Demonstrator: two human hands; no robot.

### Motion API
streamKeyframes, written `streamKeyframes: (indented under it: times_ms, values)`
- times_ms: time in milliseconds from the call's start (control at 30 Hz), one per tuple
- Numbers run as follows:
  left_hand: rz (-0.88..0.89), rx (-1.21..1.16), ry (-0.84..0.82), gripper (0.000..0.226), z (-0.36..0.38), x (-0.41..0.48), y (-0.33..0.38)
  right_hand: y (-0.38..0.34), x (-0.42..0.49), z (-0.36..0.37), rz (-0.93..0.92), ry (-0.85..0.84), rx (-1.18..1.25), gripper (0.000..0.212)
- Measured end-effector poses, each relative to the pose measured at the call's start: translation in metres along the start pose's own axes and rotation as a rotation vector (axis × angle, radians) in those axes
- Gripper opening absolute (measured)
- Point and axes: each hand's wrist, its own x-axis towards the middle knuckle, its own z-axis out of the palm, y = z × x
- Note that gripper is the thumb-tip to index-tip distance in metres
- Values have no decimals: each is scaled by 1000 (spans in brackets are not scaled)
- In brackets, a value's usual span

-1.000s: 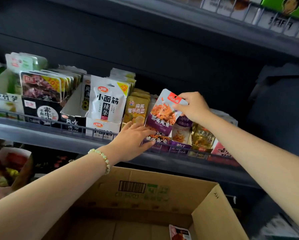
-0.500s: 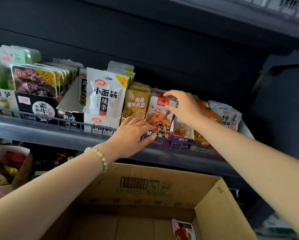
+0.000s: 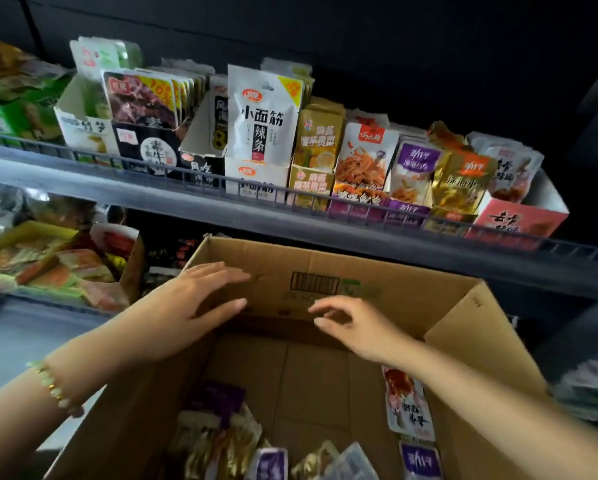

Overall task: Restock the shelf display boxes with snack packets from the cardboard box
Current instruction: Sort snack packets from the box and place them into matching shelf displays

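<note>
The fingers (image 3: 228, 275) of the left hand (image 3: 193, 303) are flat and loose. The fingers (image 3: 325, 308) of the right hand (image 3: 363, 329) are a little bent. Both hold nothing and hang over the cardboard box (image 3: 463, 306), near its far wall. The snack packets (image 3: 221, 434) lie low at the near edge of the box floor, with more by the right wall. To do this step well, reach down, pick packets of one kind, and match them to the same display boxes (image 3: 256, 174) on the shelf (image 3: 186, 199). The packets look blurry and dark, and the picture cuts some off. I cannot see how full each display box is at the back.
</note>
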Motion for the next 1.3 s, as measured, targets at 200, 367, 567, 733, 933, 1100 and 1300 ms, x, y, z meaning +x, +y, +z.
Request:
streamKeyframes:
  times_ms: [200,367,567,733,933,1100,1300]
  values:
    - [-76,-77,79,63,6,-48,-22,-2,14,98,171,-295,56,36]
    - [-101,-215,164,46,13,-53,-18,-10,18,139,322,-529,72,49]
    - [-121,-333,181,49,14,-54,-18,-12,33,177,378,-486,281,64]
    - [-132,-320,179,45,14,-54,-16,-28,39,200,350,-432,337,69]
    - [-128,-294,183,37,15,-54,-19,-28,41,205,402,-487,264,41]
    - [-130,-322,182,37,14,-55,-20,-35,29,147,324,-325,413,17]
    - [-131,-181,113,56,4,-48,-6,-24,-4,55,328,11,697,26]
